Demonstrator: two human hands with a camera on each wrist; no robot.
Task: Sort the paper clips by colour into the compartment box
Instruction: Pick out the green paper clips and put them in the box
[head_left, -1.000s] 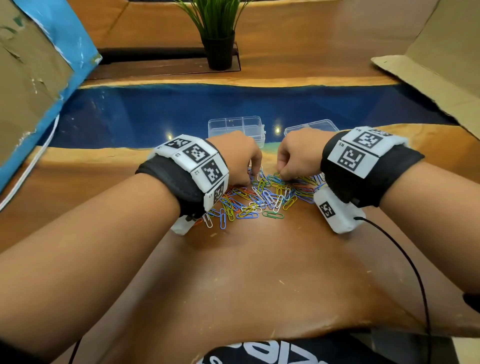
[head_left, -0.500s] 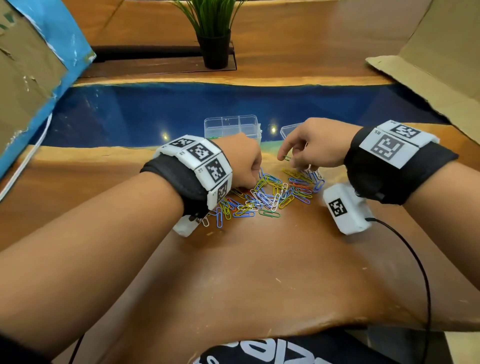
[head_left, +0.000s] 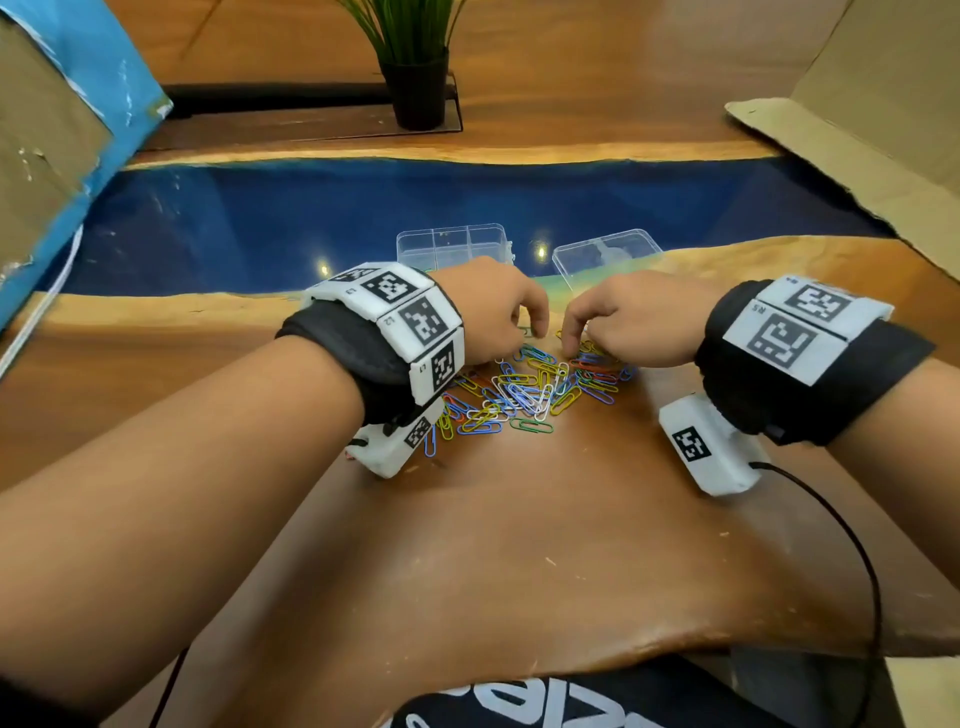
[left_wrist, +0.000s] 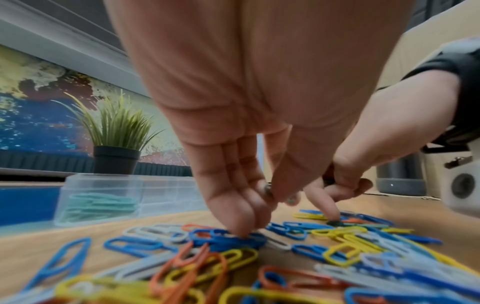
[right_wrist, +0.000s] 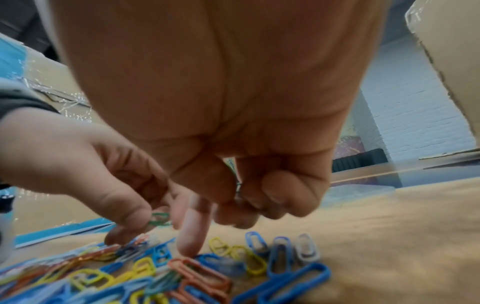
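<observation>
A pile of paper clips (head_left: 530, 384) in blue, yellow, orange, white and green lies on the wooden table. My left hand (head_left: 535, 332) is at the pile's far left and pinches a green paper clip (right_wrist: 158, 219) between thumb and forefinger, while its other fingertips (left_wrist: 244, 228) touch blue clips. My right hand (head_left: 571, 338) is at the pile's far right. Its straight index finger (right_wrist: 192, 236) presses down on a dark green clip (left_wrist: 333, 223). Its other fingers curl with the thumb round a thin greenish clip (right_wrist: 237, 186). The clear compartment box (head_left: 452, 244) stands just beyond the hands, with green clips (left_wrist: 98, 207) in one compartment.
The box's clear lid (head_left: 605, 254) lies to the right of the box. A potted plant (head_left: 415, 78) stands at the back. Cardboard sheets lean at far left (head_left: 47, 145) and far right (head_left: 857, 119). A black cable (head_left: 852, 545) trails from my right wrist.
My right hand has come back down from beside the box lid to the pile, with its index finger now on the clips. My left hand has stayed at the pile's left edge.
</observation>
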